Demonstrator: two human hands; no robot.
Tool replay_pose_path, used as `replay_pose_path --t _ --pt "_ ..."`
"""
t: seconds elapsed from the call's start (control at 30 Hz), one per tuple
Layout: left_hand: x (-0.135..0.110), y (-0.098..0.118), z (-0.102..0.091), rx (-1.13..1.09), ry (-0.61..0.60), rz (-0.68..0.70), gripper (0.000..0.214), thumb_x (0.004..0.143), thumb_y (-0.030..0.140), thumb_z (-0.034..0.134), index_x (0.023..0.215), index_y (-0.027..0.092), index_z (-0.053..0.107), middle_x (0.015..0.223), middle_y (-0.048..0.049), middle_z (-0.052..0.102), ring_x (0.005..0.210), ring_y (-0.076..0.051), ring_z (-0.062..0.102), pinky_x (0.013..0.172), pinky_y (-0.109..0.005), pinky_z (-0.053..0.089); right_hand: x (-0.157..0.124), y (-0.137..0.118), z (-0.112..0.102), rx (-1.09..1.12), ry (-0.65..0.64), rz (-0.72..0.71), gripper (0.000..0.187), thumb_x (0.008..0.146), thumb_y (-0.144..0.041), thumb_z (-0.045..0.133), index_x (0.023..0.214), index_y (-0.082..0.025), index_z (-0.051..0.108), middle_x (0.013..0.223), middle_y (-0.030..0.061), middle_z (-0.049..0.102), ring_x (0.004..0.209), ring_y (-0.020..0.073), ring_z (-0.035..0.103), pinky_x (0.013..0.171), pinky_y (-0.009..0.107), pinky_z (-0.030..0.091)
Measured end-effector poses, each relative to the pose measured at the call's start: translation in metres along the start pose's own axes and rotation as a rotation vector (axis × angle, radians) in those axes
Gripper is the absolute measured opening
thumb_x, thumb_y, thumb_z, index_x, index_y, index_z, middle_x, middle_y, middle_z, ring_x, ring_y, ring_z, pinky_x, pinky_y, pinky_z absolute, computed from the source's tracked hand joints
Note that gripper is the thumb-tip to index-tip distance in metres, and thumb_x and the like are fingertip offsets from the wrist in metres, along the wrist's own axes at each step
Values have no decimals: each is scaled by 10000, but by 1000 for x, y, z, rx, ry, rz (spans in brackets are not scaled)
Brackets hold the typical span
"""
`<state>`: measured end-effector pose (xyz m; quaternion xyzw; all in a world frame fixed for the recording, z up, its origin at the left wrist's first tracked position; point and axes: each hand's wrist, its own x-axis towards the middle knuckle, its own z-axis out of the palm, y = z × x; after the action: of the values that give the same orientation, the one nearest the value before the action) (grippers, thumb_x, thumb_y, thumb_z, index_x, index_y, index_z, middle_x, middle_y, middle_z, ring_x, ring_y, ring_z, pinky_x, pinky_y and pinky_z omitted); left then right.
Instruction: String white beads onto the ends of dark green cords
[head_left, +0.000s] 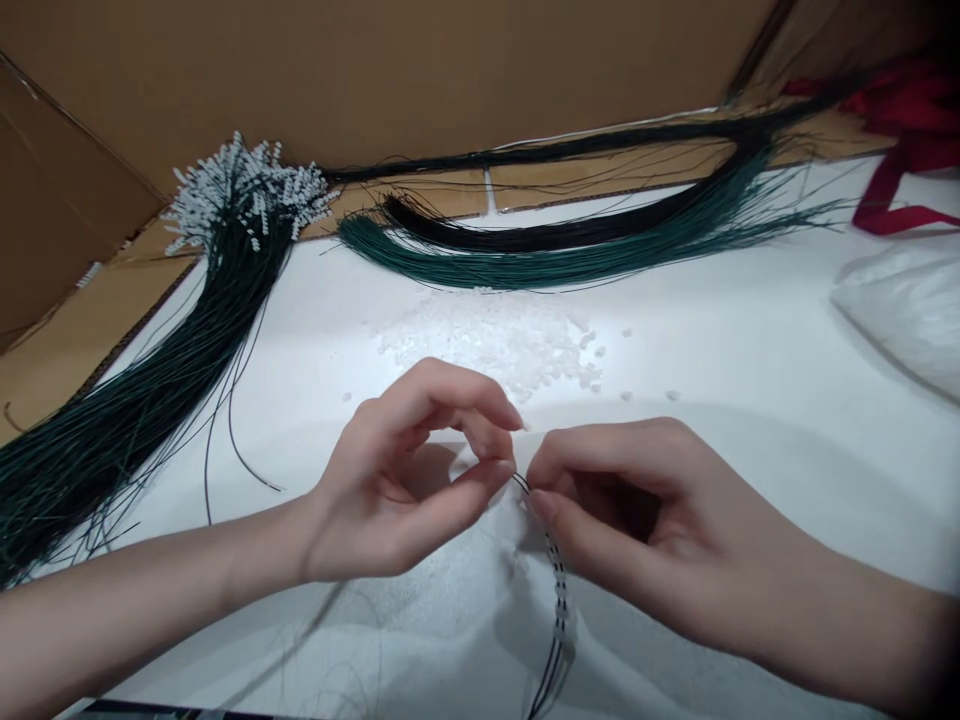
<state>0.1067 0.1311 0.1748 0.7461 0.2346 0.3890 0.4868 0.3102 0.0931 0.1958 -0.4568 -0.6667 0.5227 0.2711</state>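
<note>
Both my hands meet over the white surface, close to each other. The thumb and a fingertip of my left hand (367,490) pinch the end of thin dark wires (521,483), while its index finger is curled above them. My right hand (690,520) grips the same wires just to the right, between thumb and index finger. Below it, small clear beads (560,590) are threaded along the wires, which hang down to the bottom edge. Beyond my hands lies a spread of loose translucent beads (495,335). Whether a bead sits at my left fingertips is too small to tell.
At the left lies a thick bundle of dark green wires (187,340) with white beaded tips (247,195). More green and black wires (540,265) curve along the back, before a cardboard wall (420,70). A clear plastic bag (907,310) and red ribbon (900,190) are at the right.
</note>
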Motion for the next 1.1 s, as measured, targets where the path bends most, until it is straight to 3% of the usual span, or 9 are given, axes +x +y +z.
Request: replay_pose_path --t 0.3,0.63,0.73,0.93,1.1 --pt "3 8 -4 -11 -58 -98 290 895 101 595 1156 216 541 894 -40 642 829 -171 657 713 -281 566 1 1 1 20 -29 33 196 879 -162 524 684 -184 508 558 -63 383 502 67 347 443 201 278" --pt "-1 -1 3 167 102 151 434 758 -2 704 1116 209 580 957 -26 606 799 -145 653 702 -269 552 -1 -4 3 1 -50 59 126 871 -186 556 745 -183 570 560 -65 429 497 67 366 446 207 286" --pt "1 -2 2 179 160 205 413 753 -27 691 1098 176 591 947 -34 599 772 -137 645 703 -269 551 -3 -2 3 -30 -51 43 228 899 -227 530 677 -190 496 558 -61 420 499 73 366 447 214 289" --pt "6 5 1 112 11 152 368 788 -41 630 1101 132 543 909 -44 593 783 -139 627 678 -260 543 -2 -2 4 -46 -71 52 302 919 -208 483 630 -192 395 560 -57 352 514 81 332 456 227 278" --pt "6 5 2 97 41 181 392 764 -53 656 1093 137 557 896 -34 589 794 -131 615 710 -239 529 -2 -1 4 -35 -77 42 295 946 -247 456 657 -192 434 582 -48 380 532 89 345 474 239 293"
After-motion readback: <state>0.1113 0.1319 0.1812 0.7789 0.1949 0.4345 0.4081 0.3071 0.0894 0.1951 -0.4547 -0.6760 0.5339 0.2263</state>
